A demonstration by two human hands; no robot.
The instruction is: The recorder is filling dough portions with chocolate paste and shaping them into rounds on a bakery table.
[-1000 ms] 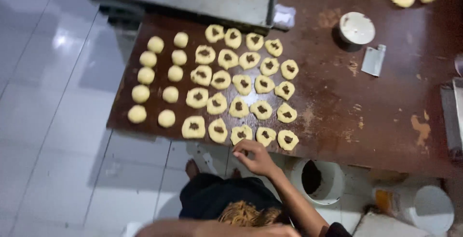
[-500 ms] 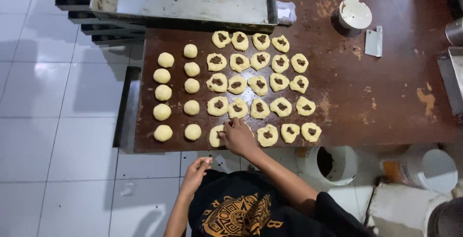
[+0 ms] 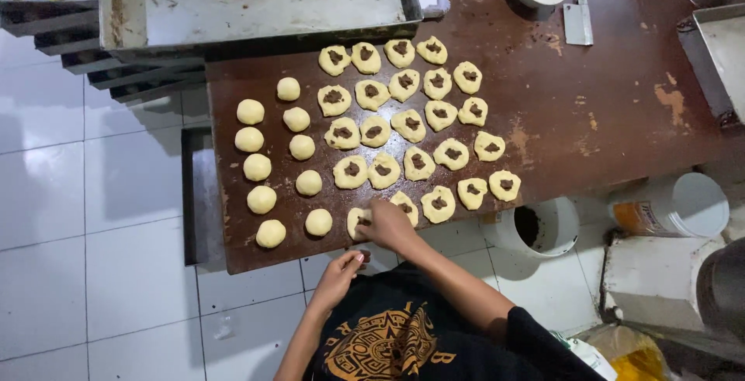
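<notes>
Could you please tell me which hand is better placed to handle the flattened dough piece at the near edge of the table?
Right. The right hand rests on that dough piece on the brown table, fingers over it. The left hand is below the table's edge, off the dough.

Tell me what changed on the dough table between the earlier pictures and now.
The right hand stayed at the near row, now pressing on the flattened dough piece at its left end. The left hand, absent a second ago, came up below the table edge, holding nothing visible. The plain dough balls, the filled pieces and the metal tray kept their places; only the camera's view shifted.
</notes>
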